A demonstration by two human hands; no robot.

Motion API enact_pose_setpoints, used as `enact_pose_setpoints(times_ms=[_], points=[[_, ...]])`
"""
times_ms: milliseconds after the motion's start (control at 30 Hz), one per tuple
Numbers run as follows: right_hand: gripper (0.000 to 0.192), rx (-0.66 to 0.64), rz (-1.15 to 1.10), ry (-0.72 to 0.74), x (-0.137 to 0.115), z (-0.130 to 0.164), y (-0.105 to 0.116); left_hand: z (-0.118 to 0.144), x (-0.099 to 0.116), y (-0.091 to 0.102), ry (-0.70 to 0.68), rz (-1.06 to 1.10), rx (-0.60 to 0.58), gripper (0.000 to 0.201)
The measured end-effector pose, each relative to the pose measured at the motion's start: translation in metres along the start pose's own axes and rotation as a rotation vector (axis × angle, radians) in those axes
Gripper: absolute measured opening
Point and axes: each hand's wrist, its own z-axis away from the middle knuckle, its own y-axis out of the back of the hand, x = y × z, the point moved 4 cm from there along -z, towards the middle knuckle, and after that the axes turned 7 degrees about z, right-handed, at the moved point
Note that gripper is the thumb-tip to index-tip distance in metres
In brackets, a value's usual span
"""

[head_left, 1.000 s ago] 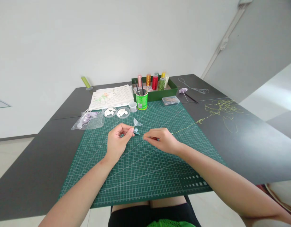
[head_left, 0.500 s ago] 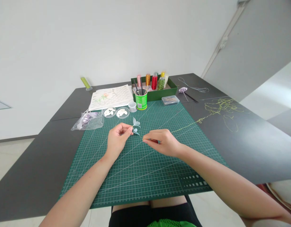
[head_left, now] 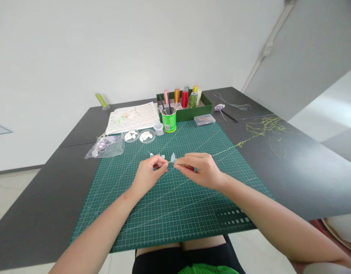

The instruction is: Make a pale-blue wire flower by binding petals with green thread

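Note:
Over the cutting mat [head_left: 164,213], my left hand [head_left: 149,171] pinches a thin yellow-green stem between thumb and forefinger. Pale blue petals [head_left: 162,156] show behind its fingers. Another pale blue petal [head_left: 173,157] stands between the two hands, right by the other fingertips. My right hand [head_left: 200,168] is closed in a pinch there. A yellow-green thread [head_left: 227,150] emerges from behind this hand and runs right to a loose tangle [head_left: 267,127] on the dark table. Exactly what lies between the right fingertips is partly hidden.
A green can [head_left: 169,121] of tools stands before a green box [head_left: 195,113] of thread spools. Left of it are small dishes of white pieces [head_left: 147,136], paper sheets [head_left: 132,118] and a plastic bag [head_left: 105,146]. A clear case [head_left: 204,120] lies right.
My left hand has moved slightly right and down, closer to the right hand. The stem has turned, so some petals now lie behind the left fingers and one beside the right fingertips.

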Motion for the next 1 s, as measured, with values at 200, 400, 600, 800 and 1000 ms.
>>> enact_pose_setpoints(times_ms=[200,400,600,800,1000], points=[[0.018,0.035,0.048,-0.011,0.004,-0.002,0.007,0.008,0.003,-0.012,-0.035,-0.061,-0.141,0.014],[0.022,0.032,0.079,-0.061,0.012,-0.002,0.007,0.014,0.005,-0.021,-0.057,-0.052,-0.234,0.012],[0.022,0.026,0.085,-0.109,0.022,0.000,0.004,0.017,0.012,-0.023,-0.060,-0.039,-0.260,0.011],[0.020,0.000,0.096,-0.156,0.032,0.001,0.000,0.018,0.017,-0.022,-0.071,-0.033,-0.277,0.012],[0.020,-0.055,0.076,-0.203,0.040,0.003,-0.005,0.019,0.017,-0.020,-0.080,0.006,-0.310,0.010]])
